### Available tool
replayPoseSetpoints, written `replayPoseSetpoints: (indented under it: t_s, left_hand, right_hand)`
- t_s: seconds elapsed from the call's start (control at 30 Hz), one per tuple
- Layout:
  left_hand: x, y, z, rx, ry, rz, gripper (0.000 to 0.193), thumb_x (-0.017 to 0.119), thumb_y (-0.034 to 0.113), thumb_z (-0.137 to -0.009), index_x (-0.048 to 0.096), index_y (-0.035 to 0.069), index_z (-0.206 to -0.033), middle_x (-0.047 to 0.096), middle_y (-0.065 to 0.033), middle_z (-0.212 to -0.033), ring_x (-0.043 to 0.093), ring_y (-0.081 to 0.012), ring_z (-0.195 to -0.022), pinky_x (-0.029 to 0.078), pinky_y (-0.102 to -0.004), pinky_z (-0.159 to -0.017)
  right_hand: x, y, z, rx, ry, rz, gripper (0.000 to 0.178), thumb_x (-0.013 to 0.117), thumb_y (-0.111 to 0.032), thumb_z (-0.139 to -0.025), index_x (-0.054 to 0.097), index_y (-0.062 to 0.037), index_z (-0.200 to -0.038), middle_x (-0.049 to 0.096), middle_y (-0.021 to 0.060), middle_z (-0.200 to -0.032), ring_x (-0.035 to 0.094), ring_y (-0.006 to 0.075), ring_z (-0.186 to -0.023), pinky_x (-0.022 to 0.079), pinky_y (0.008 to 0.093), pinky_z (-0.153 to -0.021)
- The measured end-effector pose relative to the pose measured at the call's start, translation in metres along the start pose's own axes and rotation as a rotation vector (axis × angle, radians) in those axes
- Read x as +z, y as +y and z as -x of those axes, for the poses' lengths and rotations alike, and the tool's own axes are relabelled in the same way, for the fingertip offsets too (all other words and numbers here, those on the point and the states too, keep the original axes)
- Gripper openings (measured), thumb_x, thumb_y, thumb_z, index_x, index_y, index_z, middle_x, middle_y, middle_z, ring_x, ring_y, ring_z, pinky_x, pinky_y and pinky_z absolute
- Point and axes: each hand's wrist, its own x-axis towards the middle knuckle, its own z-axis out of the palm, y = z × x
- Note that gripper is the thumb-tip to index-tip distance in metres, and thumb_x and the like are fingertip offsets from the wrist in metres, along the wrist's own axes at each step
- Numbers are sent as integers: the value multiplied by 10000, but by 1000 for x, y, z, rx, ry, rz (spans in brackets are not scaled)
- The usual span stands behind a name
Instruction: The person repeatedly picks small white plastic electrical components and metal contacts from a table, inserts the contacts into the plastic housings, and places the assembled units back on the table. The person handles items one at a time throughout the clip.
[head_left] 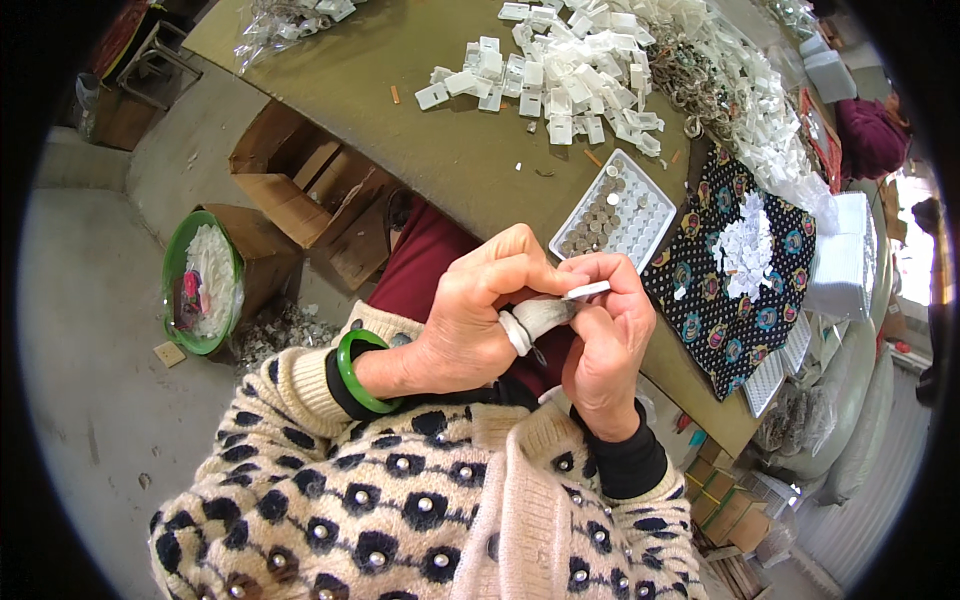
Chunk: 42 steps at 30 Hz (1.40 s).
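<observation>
Both hands meet in front of my body, just off the table's near edge. My left hand (470, 315) is closed, its thumb apparently wrapped in whitish cloth (543, 316) with a white band round it. My right hand (610, 345) pinches from the other side. Between the fingertips of both sits a small white plastic piece (590, 290), its far part covered by fingers. Just beyond them lies a white ribbed tray (648, 222) with many round metal discs (598, 222) gathered on its left side.
White plastic cases (575, 75) are heaped on the olive table (400, 140), with tangled cords (690, 75) beside them. White paper bits (745, 245) lie on a black patterned cloth (695, 265) at right. Cardboard boxes (300, 180) and a green basin (178, 255) stand at left.
</observation>
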Motion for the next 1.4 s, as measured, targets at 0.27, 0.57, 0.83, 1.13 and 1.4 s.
replayPoseSetpoints:
  t_s: [0.27, 0.57, 0.83, 1.13, 1.4]
  left_hand:
    - [-12, 4, -1, -730, -15, 830, 209, 642, 19, -909, 607, -49, -1103, 649, -112, -966, 698, -218, -843, 625, -432, -752]
    - [-5, 5, -9, -769, 92, 662, 172, 635, 26, -893, 593, -18, -1054, 603, -50, -877, 578, -111, -678, 607, -367, -652]
    - [-1, 0, -19, -723, 125, 688, 149, 654, 25, -865, 579, 12, -993, 592, -40, -878, 558, -109, -676, 604, -376, -644]
    - [-2, -12, -24, -770, 96, 731, 207, 654, 14, -877, 610, -15, -1077, 651, -76, -917, 625, -141, -701, 614, -383, -672]
    - [-15, -17, -22, -740, 67, 780, 265, 678, 13, -879, 622, -43, -1131, 693, -126, -990, 709, -200, -803, 623, -406, -740]
  right_hand:
    - [-56, -5, -60, -764, 254, 1247, 103, 639, 22, -850, 624, -1, -949, 586, 121, -883, 591, 305, -783, 476, 376, -676]
    - [-76, 2, -83, -717, 168, 1333, 112, 653, 31, -820, 593, -12, -905, 589, 104, -865, 596, 272, -771, 486, 365, -674]
    - [-69, -3, -60, -298, 139, 509, 71, 640, 8, -893, 589, -9, -939, 619, -2, -850, 550, 53, -661, 459, 208, -606]
    - [-71, -15, -65, -71, 48, 392, 146, 628, -12, -921, 647, 32, -1059, 644, 24, -884, 558, 53, -699, 460, 195, -623]
    - [-62, -14, -66, -390, 35, 938, 57, 663, 16, -857, 659, 28, -913, 626, 80, -800, 593, 149, -669, 474, 270, -614]
